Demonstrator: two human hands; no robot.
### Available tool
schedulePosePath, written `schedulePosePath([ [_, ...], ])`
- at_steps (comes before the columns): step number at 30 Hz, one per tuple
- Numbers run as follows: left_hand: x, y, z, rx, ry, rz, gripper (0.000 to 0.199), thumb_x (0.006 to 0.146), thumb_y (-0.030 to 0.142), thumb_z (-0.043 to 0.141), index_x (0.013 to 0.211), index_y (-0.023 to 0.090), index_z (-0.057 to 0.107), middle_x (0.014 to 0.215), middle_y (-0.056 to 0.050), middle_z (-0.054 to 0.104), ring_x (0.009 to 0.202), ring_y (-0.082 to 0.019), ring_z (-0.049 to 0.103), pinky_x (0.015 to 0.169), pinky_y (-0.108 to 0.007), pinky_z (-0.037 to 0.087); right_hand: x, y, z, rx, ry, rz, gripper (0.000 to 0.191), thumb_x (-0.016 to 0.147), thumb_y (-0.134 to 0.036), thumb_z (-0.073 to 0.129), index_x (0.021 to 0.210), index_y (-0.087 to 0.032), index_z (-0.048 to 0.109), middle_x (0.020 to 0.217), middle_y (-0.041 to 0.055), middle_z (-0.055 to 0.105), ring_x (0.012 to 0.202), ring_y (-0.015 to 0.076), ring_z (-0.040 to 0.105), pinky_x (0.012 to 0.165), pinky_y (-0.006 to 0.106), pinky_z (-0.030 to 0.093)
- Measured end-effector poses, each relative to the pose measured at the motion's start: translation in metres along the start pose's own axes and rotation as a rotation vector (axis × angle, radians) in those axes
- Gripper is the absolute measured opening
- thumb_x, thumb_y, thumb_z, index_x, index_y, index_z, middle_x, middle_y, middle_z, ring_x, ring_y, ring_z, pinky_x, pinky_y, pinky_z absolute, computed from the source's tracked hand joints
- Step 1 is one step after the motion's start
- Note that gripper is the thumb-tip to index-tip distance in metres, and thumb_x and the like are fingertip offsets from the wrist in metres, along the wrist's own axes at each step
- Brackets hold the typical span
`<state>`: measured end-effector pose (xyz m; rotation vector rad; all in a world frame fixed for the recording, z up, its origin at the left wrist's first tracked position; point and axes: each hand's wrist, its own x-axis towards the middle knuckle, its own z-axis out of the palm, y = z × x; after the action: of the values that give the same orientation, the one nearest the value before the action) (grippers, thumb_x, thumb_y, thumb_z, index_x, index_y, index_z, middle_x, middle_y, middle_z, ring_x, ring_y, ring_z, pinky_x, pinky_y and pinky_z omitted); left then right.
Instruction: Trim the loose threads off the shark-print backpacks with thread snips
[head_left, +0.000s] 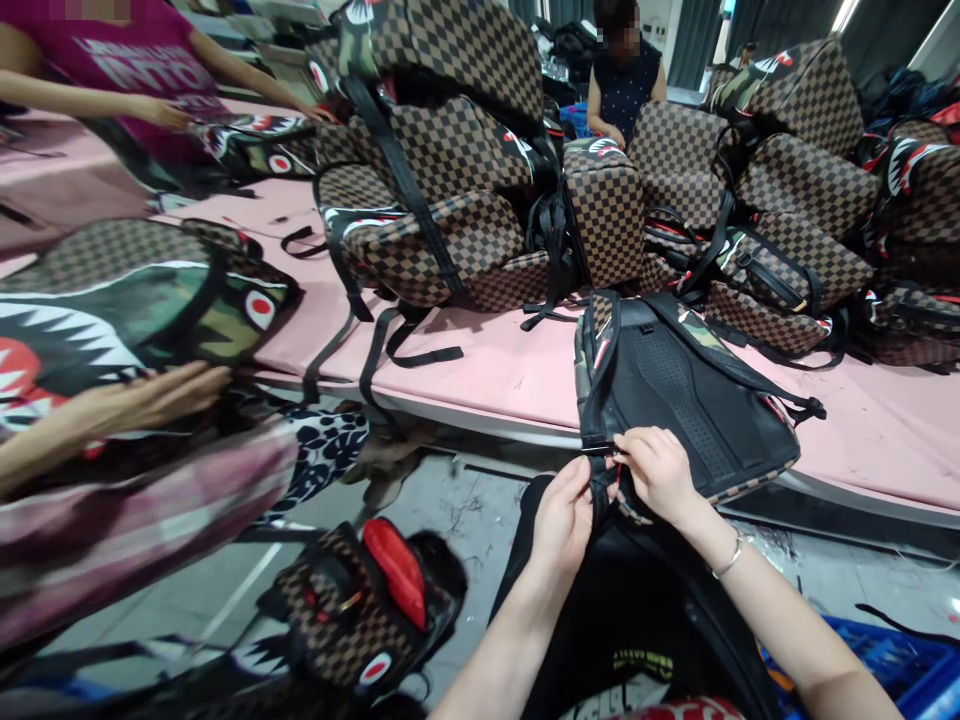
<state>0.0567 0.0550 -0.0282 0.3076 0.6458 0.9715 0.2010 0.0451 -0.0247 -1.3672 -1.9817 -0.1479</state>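
Note:
A backpack [682, 400] lies at the edge of the pink table with its black padded back panel up and its straps toward me. My left hand [562, 510] is closed on a black strap [600, 480] hanging at the backpack's near left corner. Just right of it, my right hand [656, 470] pinches at the same spot, by a small dark buckle or strap end. The fingertips of both hands nearly meet there. What exactly the right fingers hold is too small to tell.
Checkered backpacks [450, 240] are piled across the pink table [480, 375], more at the right [802, 170]. Other people's hands work at the left on a shark-face bag [165, 310]. Another bag [352, 610] is low at left. A blue crate [900, 660] stands lower right.

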Motion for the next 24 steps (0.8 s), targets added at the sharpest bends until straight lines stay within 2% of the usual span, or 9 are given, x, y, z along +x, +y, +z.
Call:
schedulePosePath([
  [12, -0.001, -0.005, 0.001, 0.027, 0.061, 0.034, 0.015, 0.074, 0.021, 0.064, 0.084, 0.010, 0.064, 0.083, -0.008, 0.069, 0.076, -0.018, 0.066, 0.071, -0.029, 0.054, 0.002, -0.003, 0.000, 0.030, 0.013, 0.051, 0.018, 0.088, -0.016, 0.044, 0.087, -0.016, 0.061, 0.083, 0.0063, 0.065, 0.075, 0.0173, 0.055, 0.065, 0.030, 0.037],
  [15, -0.001, -0.003, 0.001, 0.030, 0.059, 0.022, 0.014, 0.075, 0.020, 0.064, 0.084, 0.011, 0.064, 0.083, -0.007, 0.069, 0.077, -0.018, 0.066, 0.072, -0.029, 0.055, 0.000, -0.004, 0.000, 0.141, 0.036, 0.092, 0.017, 0.087, -0.016, 0.044, 0.084, -0.017, 0.060, 0.080, 0.0061, 0.064, 0.074, 0.0171, 0.055, 0.067, 0.031, 0.040],
  [17, -0.002, -0.002, 0.000, 0.031, 0.055, 0.011, 0.012, 0.075, 0.019, 0.063, 0.084, 0.011, 0.064, 0.083, -0.007, 0.069, 0.077, -0.018, 0.066, 0.074, -0.030, 0.055, 0.000, -0.007, 0.001, 0.277, 0.079, 0.186, 0.013, 0.086, -0.018, 0.046, 0.086, -0.018, 0.059, 0.081, 0.0058, 0.063, 0.075, 0.0169, 0.056, 0.070, 0.030, 0.043],
  [20, -0.001, -0.001, -0.002, 0.018, 0.057, 0.003, 0.013, 0.077, 0.018, 0.062, 0.088, 0.011, 0.063, 0.086, -0.007, 0.069, 0.077, -0.018, 0.066, 0.076, -0.032, 0.054, 0.000, -0.013, 0.001, 0.511, 0.108, 0.452, 0.010, 0.083, -0.021, 0.050, 0.091, -0.019, 0.056, 0.083, 0.0038, 0.062, 0.077, 0.0158, 0.058, 0.070, 0.028, 0.046],
  [22, -0.001, -0.002, -0.003, -0.001, 0.048, -0.001, 0.016, 0.077, 0.017, 0.061, 0.092, 0.012, 0.063, 0.090, -0.008, 0.069, 0.079, -0.017, 0.066, 0.078, -0.033, 0.054, 0.000, -0.018, 0.002, 0.672, 0.063, 0.614, 0.017, 0.078, -0.023, 0.056, 0.094, -0.020, 0.053, 0.081, 0.0012, 0.062, 0.071, 0.0143, 0.059, 0.065, 0.025, 0.047],
  [24, -0.001, -0.004, -0.005, -0.013, 0.040, -0.009, 0.018, 0.077, 0.015, 0.060, 0.095, 0.013, 0.062, 0.092, -0.008, 0.068, 0.081, -0.017, 0.066, 0.079, -0.033, 0.053, 0.000, -0.022, 0.004, 0.781, -0.007, 0.718, 0.026, 0.071, -0.024, 0.062, 0.094, -0.020, 0.052, 0.076, -0.0016, 0.061, 0.062, 0.0128, 0.058, 0.058, 0.023, 0.046],
])
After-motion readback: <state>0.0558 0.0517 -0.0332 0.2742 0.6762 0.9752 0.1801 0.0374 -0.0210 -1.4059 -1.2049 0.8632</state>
